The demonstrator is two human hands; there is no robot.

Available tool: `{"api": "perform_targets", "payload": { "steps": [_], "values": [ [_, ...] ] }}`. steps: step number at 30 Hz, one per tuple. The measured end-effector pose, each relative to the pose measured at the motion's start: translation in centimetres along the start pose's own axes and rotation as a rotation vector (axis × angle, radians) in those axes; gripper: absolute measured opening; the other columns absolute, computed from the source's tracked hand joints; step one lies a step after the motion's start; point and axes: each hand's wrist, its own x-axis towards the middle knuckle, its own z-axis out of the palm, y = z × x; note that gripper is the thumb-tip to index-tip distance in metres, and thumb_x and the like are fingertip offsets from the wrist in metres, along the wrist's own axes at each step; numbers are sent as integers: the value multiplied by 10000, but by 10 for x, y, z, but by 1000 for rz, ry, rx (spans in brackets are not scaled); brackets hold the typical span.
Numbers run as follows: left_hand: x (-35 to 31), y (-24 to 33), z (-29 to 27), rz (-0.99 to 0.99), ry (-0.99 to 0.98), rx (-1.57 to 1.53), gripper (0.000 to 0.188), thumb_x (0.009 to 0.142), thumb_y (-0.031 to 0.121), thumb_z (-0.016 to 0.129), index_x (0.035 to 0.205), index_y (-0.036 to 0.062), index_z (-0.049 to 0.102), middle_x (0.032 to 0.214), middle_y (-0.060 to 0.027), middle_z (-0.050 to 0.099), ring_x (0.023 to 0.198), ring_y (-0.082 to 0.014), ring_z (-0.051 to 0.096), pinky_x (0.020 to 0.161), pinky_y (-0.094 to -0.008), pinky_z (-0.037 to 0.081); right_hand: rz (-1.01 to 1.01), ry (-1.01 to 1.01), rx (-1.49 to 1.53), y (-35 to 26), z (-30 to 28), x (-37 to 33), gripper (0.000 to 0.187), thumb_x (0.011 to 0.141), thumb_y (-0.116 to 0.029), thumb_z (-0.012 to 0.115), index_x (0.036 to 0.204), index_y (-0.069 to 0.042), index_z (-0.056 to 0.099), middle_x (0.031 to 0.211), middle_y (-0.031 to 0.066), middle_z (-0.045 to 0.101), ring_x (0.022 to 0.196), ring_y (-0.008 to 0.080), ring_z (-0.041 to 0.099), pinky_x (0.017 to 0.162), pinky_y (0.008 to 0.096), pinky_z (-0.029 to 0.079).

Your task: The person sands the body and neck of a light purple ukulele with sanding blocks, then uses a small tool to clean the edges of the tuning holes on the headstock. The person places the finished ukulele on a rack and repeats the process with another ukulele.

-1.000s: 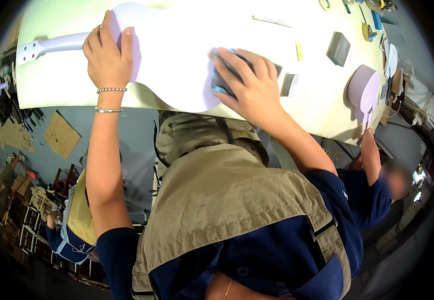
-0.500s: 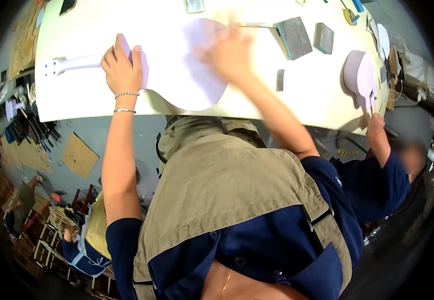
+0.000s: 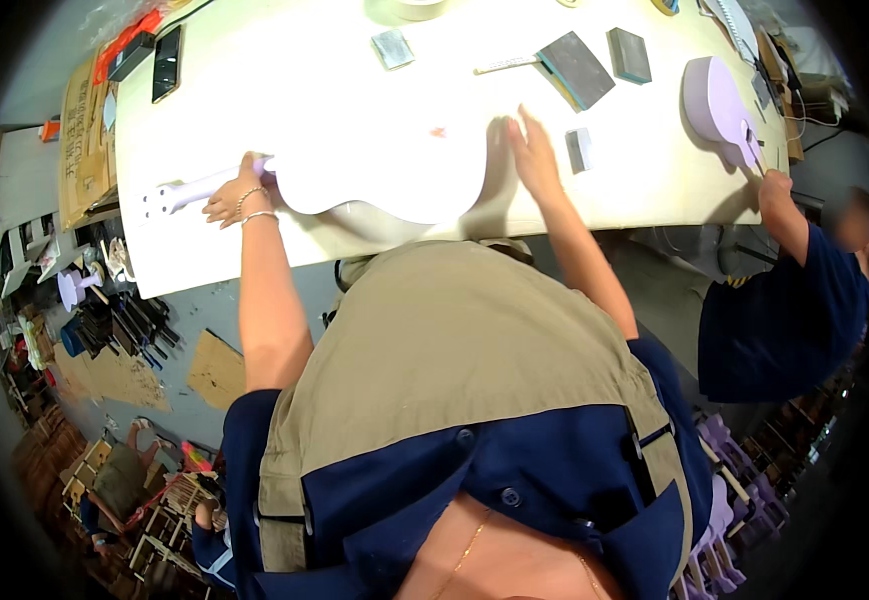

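At the neck's body end: my left hand lies across the neck of the pale instrument, thumb on its upper side, other fingers loosely bent past its lower edge.
Left grip: I cannot tell whether those fingers close on the neck; their undersides are out of sight.
At the rounded end: my right hand is spread loosely, thumb apart, just beside the body, a strip of shadow between.
Instrument: it lies on the white table between my hands, its body right of my left hand, its headstock pointing left.
Hard to make out: glare melts the body's upper outline into the tabletop; a small reddish mark shows near the right end; my left hand covers part of the neck.
Cut off: a round white thing, by the upper rim.
Close on my right: a small grey block, nearest obstacle to that hand.
Beyond my fingertips: a dark pad with a teal edge, a thin white stick touching it, a thick grey block.
Farther up: a silvery slab; leftward, a black phone.
Far right: a co-worker's hand at the neck of a lilac instrument.
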Motion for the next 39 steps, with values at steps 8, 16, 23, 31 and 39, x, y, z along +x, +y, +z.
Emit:
{"api": "perform_targets", "payload": {
  "steps": [8,16,23,31,39],
  "values": [
    [-69,52,-56,37,-191,-1179,798,691,-131,657,1319,-79,167,1305,-280,356,1103,-363,542,764,-398,576,223,15,541,-8,35,-52,549,986,-386,323,1284,56,453,1203,218,543,1118,266,509,989,340,343],
    [-66,41,-106,146,-925,-1431,402,911,137,504,1256,-32,388,1332,-234,378,1266,-388,378,1022,-543,356,29,125,-19,-22,21,-35,628,954,-417,350,1372,50,322,1354,266,391,1281,348,352,1061,445,236],
    [-91,45,-139,387,-887,-1333,545,897,155,528,1350,-34,292,1318,-274,415,1154,-422,497,929,-466,458,-253,82,-315,-77,43,-2,725,920,-521,352,1417,-3,253,1481,193,225,1388,316,180,1092,557,89],
    [-137,54,-178,439,-680,-1198,519,889,222,576,1287,-58,394,1162,-251,531,1011,-394,597,830,-408,532,-636,-82,-311,-134,42,-43,711,879,-524,440,1436,-114,274,1490,134,242,1384,283,204,1096,542,113],
    [-152,67,-191,583,-770,-1250,456,880,208,609,1210,-74,472,1031,-244,561,932,-334,635,793,-426,575,-33,271,376,9,18,-47,725,913,-377,522,1434,-6,182,1471,201,226,1373,292,206,1106,437,158]
  ]
}}
